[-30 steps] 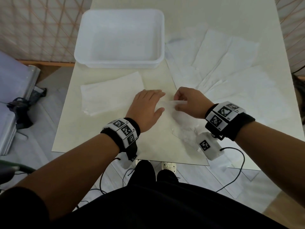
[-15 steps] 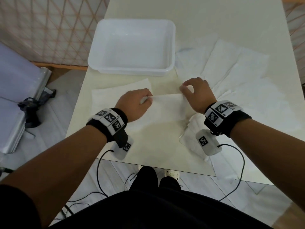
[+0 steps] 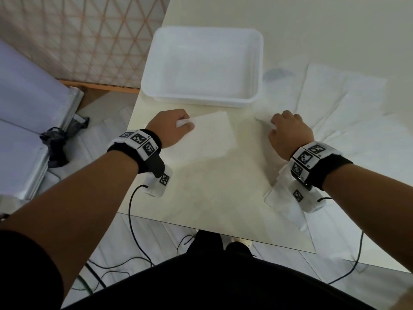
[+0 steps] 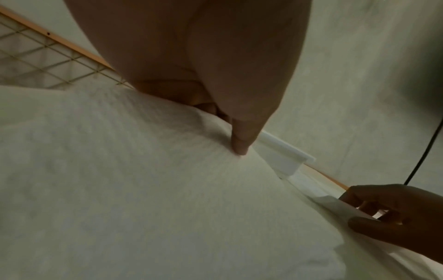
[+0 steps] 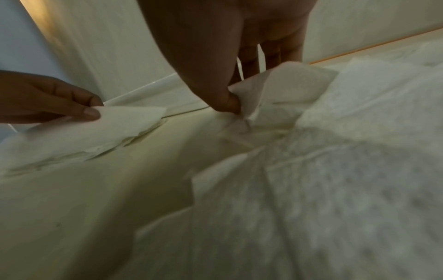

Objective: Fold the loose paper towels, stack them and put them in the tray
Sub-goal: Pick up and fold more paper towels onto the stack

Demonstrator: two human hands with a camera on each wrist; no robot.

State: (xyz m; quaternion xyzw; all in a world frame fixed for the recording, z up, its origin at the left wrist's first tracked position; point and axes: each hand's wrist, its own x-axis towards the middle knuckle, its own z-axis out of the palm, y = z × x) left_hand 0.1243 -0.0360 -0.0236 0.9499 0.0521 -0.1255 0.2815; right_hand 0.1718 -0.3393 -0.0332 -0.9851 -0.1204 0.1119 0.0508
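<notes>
Folded paper towel [image 3: 207, 135] pinched in your left hand [image 3: 169, 128] over the pale tabletop [image 3: 212, 189], your right hand [image 3: 288, 133] pinching a loose paper towel [image 3: 348, 121] beside it, hands apart, white tray [image 3: 203, 66] just beyond, lattice screen [image 3: 89, 36] at left, cables [image 3: 134, 231] over tiled floor [image 3: 143, 238].

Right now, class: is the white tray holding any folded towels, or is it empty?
Empty. The head view shows the tray's bare white floor; the folded towel still lies on the table before it, pinched by the left hand.
</notes>
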